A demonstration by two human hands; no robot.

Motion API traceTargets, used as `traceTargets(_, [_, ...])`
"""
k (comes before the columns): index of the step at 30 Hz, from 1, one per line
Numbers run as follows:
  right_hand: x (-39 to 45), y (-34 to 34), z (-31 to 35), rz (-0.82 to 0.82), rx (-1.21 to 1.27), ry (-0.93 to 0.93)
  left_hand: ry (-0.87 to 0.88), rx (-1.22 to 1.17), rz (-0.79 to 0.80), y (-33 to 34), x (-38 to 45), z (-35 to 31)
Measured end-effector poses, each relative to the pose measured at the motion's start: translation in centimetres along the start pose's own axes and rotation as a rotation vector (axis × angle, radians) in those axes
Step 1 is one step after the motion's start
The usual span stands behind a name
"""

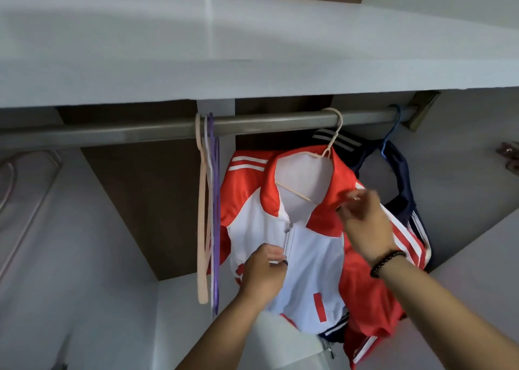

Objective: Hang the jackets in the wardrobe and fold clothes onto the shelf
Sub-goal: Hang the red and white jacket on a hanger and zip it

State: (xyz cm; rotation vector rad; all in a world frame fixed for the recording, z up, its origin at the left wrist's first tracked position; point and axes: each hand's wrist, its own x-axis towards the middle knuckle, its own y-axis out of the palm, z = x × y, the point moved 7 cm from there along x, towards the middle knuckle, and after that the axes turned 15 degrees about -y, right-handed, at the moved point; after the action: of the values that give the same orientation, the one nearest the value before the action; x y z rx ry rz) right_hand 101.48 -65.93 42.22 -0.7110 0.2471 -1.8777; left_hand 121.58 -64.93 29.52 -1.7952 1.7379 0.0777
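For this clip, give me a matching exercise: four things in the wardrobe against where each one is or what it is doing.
Things:
1. red and white jacket
2. navy jacket
3. empty hangers
4. left hand

Places or states:
A. on the blue hanger, far right of the rail
B. bunched left of the jackets
C. on the beige hanger
D. at the zipper

Pairs: 1-C, 2-A, 3-B, 4-D

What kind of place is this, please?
Most likely the inside of a wardrobe in a home. A metal rail runs under a grey shelf, empty hangers hang on it, and a red and white jacket hangs beside them.
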Motion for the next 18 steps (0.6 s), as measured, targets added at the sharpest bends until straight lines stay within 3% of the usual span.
traceTargets(2, [1.9, -3.1, 1.1, -0.127, -0.268, -0.252, 0.010, -0.093, 0.050, 0.6, -0.4, -1.5])
traceTargets(5, [3.6, -3.1, 0.0, 0.009, -0.513, -0.291, 0.034, -0.156, 0.136, 1.8, -1.4, -3.6])
traceTargets(8, [3.9, -1.0, -2.2, 0.207, -0.466, -0.153, 0.029, -0.181, 0.238, 3.0, -2.2, -4.5])
traceTargets(11, [3.6, 0.2, -3.1, 0.287, -0.521, -0.157, -0.109, -0.301, 0.371, 3.8, -2.7, -3.8])
traceTargets(15, [3.5, 0.3, -3.0, 0.206, -0.447, -0.205, -0.228, -0.375, 0.376, 3.2, -2.9, -2.4])
traceTargets(18, [4.0, -1.3, -4.2, 0.128, -0.376, -0.104, -0.295, -0.415, 0.321, 2.5, -3.1, -1.4])
